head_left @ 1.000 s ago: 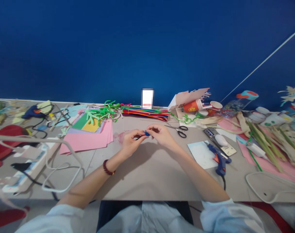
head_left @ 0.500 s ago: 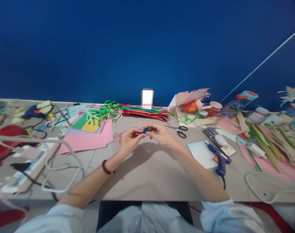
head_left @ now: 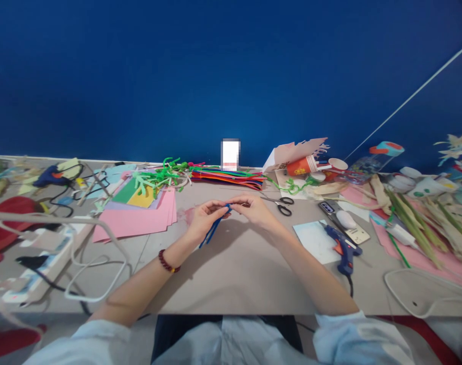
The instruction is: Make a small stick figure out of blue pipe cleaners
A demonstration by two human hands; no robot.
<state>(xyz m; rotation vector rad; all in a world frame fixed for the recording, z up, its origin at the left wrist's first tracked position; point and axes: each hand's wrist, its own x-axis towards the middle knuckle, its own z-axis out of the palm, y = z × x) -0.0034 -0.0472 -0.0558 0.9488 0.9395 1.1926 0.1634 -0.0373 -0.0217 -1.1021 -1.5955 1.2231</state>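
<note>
My left hand (head_left: 203, 219) and my right hand (head_left: 254, 209) meet over the middle of the grey table (head_left: 234, 274), fingertips pinched together on a blue pipe cleaner (head_left: 215, 227). The pipe cleaner's top end is held between both hands at about the fingertips, and its doubled length hangs down and to the left past my left palm. A dark red bead bracelet (head_left: 167, 262) is on my left wrist. Black-handled scissors (head_left: 282, 204) lie just right of my right hand.
A stack of coloured paper (head_left: 140, 213) with green pipe cleaners (head_left: 158, 177) lies left; a bundle of coloured pipe cleaners (head_left: 231, 177) is behind. A blue glue gun (head_left: 343, 248) rests on white paper at right, near paper cups (head_left: 303, 166) and dried leaves (head_left: 417, 218). A power strip (head_left: 44, 258) and cables lie left.
The blue pipe cleaner, bunched as a small knot between my fingertips before, now hangs out as a long doubled strand below my left hand. Both hands stay in place.
</note>
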